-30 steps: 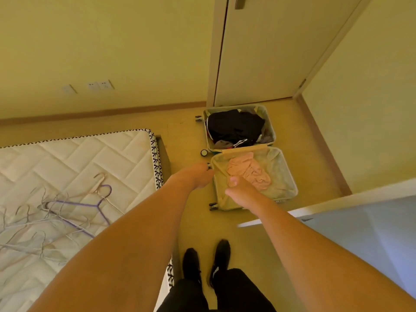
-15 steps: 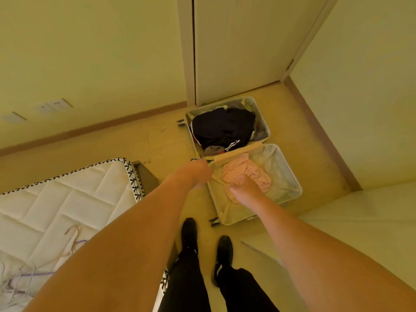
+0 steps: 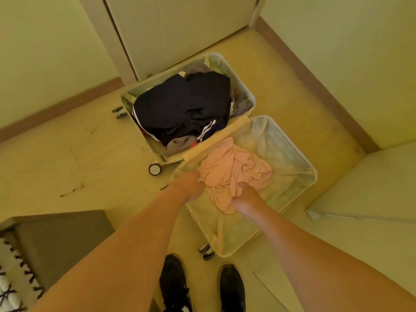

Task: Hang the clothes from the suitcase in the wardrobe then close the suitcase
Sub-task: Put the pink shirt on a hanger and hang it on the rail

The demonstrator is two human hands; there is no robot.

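Hands reaching into the open suitcase.
Both the left hand and right hand are gripping the pink garment.

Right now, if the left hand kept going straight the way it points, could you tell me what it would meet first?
Most likely the pink garment: the left hand sits at its near-left edge, pointing into the suitcase. Whether it already touches the cloth is unclear from this view.

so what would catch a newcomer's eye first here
The open suitcase flat on the floor by the door, its far half piled with dark clothes. In the near half lies a crumpled pink garment, with the left hand at its edge and the right hand gripping it.
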